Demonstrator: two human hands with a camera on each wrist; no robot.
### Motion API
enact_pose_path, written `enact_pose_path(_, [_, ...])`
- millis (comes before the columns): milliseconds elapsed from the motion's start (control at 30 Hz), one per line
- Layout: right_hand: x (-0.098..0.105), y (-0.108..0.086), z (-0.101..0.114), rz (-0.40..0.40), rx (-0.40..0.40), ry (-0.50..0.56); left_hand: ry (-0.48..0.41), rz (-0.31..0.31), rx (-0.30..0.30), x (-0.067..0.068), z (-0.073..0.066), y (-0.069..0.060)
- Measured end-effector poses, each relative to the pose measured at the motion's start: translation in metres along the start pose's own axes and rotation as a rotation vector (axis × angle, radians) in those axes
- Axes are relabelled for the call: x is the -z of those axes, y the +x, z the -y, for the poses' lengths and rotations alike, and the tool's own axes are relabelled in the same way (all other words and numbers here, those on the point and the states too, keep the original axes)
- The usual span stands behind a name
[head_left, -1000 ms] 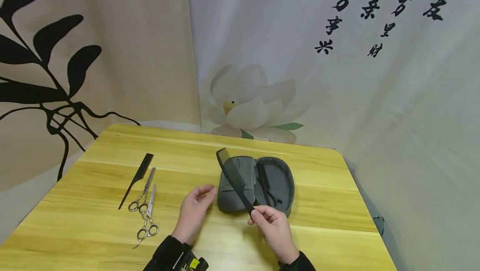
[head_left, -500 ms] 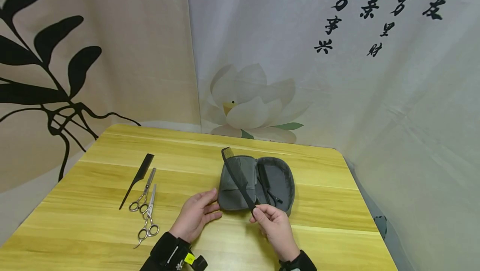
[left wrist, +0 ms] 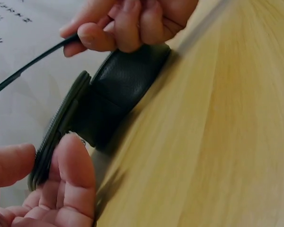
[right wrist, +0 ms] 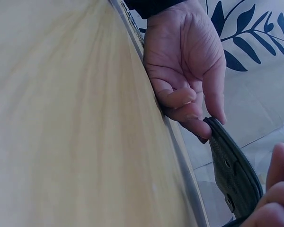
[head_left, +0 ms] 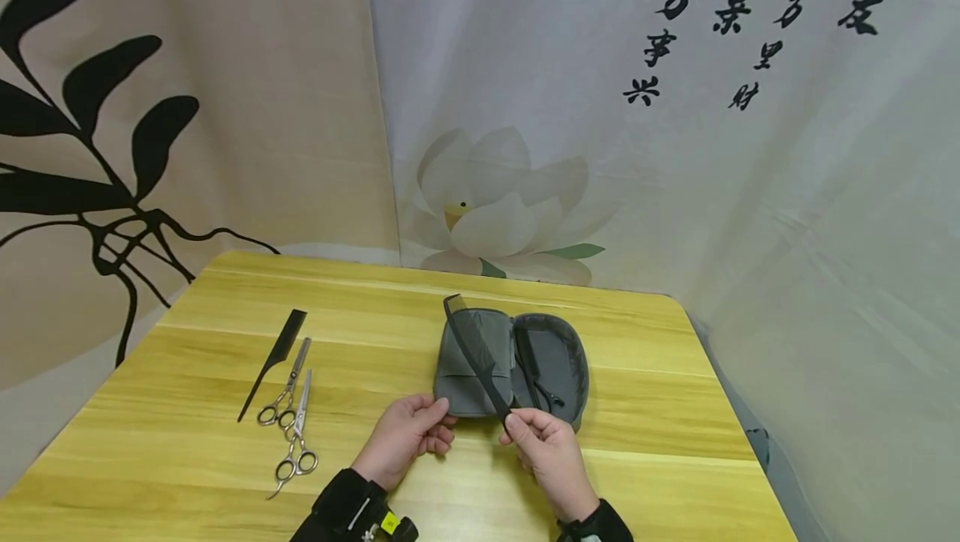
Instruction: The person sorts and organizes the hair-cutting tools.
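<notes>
A grey zippered case (head_left: 456, 394) lies unfolded in the middle of the table. My left hand (head_left: 405, 440) pinches its near left corner between thumb and fingers; the left wrist view shows that flap (left wrist: 61, 116) raised off the tabletop. By its narrow end, my right hand (head_left: 550, 457) grips a black comb (head_left: 474, 352), which slants up and left over the case's left half. Inside the right half lie another dark comb (head_left: 527, 354) and a small black clip-like piece (head_left: 551, 398). In the right wrist view, the left hand (right wrist: 187, 61) holds the case's edge (right wrist: 234, 161).
To the left on the wooden table (head_left: 652, 442) lie a black tail comb (head_left: 279, 350) and two pairs of metal scissors, one (head_left: 291, 383) behind the other (head_left: 298, 434). Behind the table hangs a printed curtain (head_left: 510, 67).
My left hand has moved right to the case and taken hold of its near left corner. The comb in my right hand has shifted slightly right and now stays over the case.
</notes>
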State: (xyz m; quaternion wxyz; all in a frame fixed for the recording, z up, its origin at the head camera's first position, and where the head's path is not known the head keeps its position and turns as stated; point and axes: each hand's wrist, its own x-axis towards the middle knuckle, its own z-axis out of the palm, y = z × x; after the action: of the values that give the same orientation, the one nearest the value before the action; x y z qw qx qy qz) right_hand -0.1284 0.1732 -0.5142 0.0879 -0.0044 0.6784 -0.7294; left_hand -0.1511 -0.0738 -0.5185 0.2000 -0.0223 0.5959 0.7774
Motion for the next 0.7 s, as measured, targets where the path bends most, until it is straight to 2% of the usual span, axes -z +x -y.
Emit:
enact_pose_path(300, [0.000, -0.001, 0.003, -0.047, 0.021, 0.017, 0.013, 0.008, 0.003, 0.002, 0.002, 0.000])
enact_pose_path(700, [0.012, 0.002, 0.014, -0.238, 0.032, 0.057, 0.007, 0.010, -0.002, 0.003, 0.001, 0.001])
